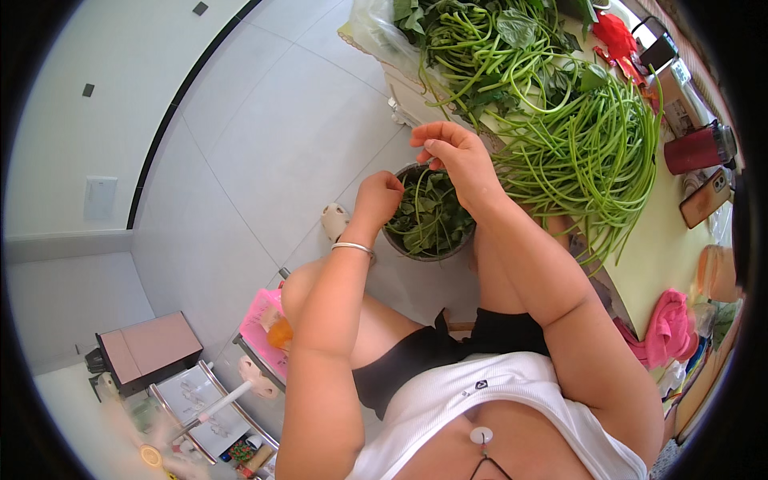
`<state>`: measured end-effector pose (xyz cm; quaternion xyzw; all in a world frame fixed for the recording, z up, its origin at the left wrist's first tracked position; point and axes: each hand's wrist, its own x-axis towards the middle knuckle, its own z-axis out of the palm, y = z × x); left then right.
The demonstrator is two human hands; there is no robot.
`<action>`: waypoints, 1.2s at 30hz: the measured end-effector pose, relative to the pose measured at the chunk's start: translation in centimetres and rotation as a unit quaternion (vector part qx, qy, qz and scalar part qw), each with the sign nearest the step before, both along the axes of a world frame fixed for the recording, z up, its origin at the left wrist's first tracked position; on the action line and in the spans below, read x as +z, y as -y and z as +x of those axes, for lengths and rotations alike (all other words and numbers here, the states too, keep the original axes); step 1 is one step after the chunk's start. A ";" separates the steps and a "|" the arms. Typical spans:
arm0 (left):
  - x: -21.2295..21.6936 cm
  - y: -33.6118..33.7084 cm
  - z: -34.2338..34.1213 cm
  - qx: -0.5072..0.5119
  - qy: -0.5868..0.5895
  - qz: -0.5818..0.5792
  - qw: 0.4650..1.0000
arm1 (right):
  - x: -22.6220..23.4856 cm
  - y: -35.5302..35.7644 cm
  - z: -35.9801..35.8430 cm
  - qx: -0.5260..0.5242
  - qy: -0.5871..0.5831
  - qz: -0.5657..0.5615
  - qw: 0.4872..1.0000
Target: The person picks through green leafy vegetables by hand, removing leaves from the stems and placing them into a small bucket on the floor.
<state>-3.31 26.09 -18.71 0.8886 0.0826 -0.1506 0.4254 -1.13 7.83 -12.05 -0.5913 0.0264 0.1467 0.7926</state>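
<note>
My left hand (379, 198), with a bracelet at the wrist, is at the left rim of a dark round bucket (436, 258). Its fingers are curled together, and whatever they hold is hidden. Above the bucket's far right side is my right hand (456, 154), fingers loosely bent and apart, with nothing visible in it. Leafy greens (432, 212) with some thin stems lie inside the bucket, which stands on the floor between my legs. To the right, a big heap of long green stems (592, 152) spreads over the table, some hanging past its edge.
The pale yellow table (668, 248) also holds a dark red flask (696, 150), a phone (706, 198) and a pink cloth (670, 328). A clear plastic bag (384, 32) lies at its far left corner. At left stand a pink basket (260, 324) and a pink-topped box (152, 346).
</note>
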 end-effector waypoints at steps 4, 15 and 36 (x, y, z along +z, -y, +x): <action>1.9 -1.5 0.9 0.050 0.073 0.001 0.996 | -0.2 0.2 0.3 0.041 -0.019 -0.013 0.999; 5.7 -6.1 0.6 0.212 0.108 -0.206 0.949 | -0.1 -0.4 -0.3 0.095 -0.020 -0.054 0.994; 7.7 -12.3 -1.8 0.258 0.158 -0.321 0.897 | 5.7 5.5 -12.0 0.039 0.175 -0.300 0.937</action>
